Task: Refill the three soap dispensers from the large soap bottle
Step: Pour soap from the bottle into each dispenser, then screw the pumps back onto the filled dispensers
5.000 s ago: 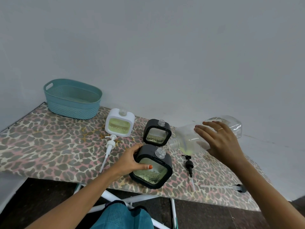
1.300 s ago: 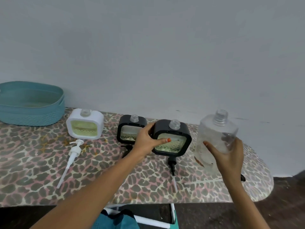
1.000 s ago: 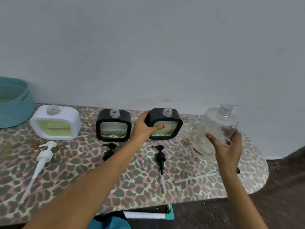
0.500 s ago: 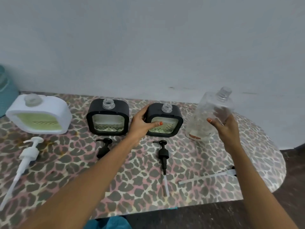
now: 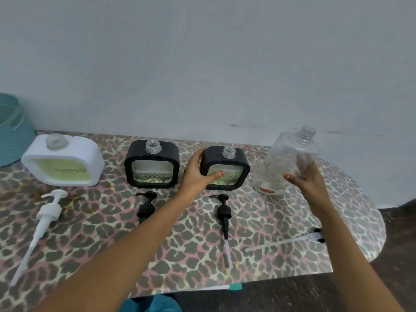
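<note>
The left hand [image 5: 198, 174] gripped the black dispenser [image 5: 225, 167] at mid-frame and the right hand [image 5: 308, 179] clasped the near-empty large soap bottle [image 5: 286, 163] tilted at right; with the other black dispenser [image 5: 152, 164] and white dispenser [image 5: 63, 161] showing soap too, only the loose pumps [image 5: 224, 212] seemed left to refit.

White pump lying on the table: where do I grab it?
Pinch the white pump at its thick ribbed collar just below the spout, coming from above. It lies flat, and the long thin tube would probably bend.
</note>
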Demonstrator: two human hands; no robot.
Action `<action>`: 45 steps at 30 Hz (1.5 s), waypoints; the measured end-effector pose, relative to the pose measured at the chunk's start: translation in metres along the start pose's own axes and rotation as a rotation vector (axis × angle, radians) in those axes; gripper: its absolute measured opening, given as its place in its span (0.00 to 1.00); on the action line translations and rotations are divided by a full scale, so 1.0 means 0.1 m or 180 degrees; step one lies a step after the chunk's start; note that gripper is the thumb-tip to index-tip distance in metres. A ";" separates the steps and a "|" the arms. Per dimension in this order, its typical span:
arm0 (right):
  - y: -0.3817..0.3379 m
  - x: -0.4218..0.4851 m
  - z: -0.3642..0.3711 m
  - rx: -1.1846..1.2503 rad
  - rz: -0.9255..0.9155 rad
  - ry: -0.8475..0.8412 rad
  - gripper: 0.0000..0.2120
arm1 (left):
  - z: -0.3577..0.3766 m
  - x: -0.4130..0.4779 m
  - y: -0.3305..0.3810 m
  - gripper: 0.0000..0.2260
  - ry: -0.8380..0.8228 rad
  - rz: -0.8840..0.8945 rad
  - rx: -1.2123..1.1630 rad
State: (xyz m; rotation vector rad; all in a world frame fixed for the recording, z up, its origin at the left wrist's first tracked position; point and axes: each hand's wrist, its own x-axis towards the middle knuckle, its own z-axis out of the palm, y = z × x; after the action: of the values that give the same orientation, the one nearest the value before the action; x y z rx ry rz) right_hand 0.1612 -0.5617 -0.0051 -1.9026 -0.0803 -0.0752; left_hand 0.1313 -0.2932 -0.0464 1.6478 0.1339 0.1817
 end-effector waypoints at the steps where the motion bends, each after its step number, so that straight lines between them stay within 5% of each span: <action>1: 0.01 -0.02 0.00 0.0005 0.0002 0.0089 0.33 | -0.01 -0.02 0.01 0.35 0.0015 0.0051 0.0075; 4: -0.04 -0.15 0.00 -0.0050 0.0000 0.0632 0.35 | -0.06 -0.13 0.08 0.36 0.0125 0.0237 0.0223; 11: -0.31 -0.59 0.14 -0.0412 -0.0287 0.1370 0.21 | -0.21 -0.49 0.27 0.28 0.0134 0.0657 0.0177; 19: -0.78 -0.97 0.78 -0.0477 -0.0485 0.0725 0.21 | -0.79 -0.87 0.41 0.22 0.0072 0.0864 0.0393; 31: -1.39 -1.31 2.39 -0.0488 -0.0679 -0.0346 0.23 | -2.28 -1.08 0.37 0.20 0.0912 0.0922 0.0743; 42: -1.32 -1.50 3.69 -0.0836 -0.0299 -0.0880 0.27 | -3.08 -0.78 0.22 0.23 0.1247 0.0742 0.0673; 45: -1.29 -1.54 3.92 -0.0863 -0.0044 -0.0917 0.20 | -3.15 -0.66 0.21 0.23 0.1175 0.0712 0.0672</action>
State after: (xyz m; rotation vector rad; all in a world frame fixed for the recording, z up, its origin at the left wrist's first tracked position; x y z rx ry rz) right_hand 0.0011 -0.1516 -0.0258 -2.1733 -0.2909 0.1884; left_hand 0.0041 -0.0002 -0.0031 1.8246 0.2554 0.6620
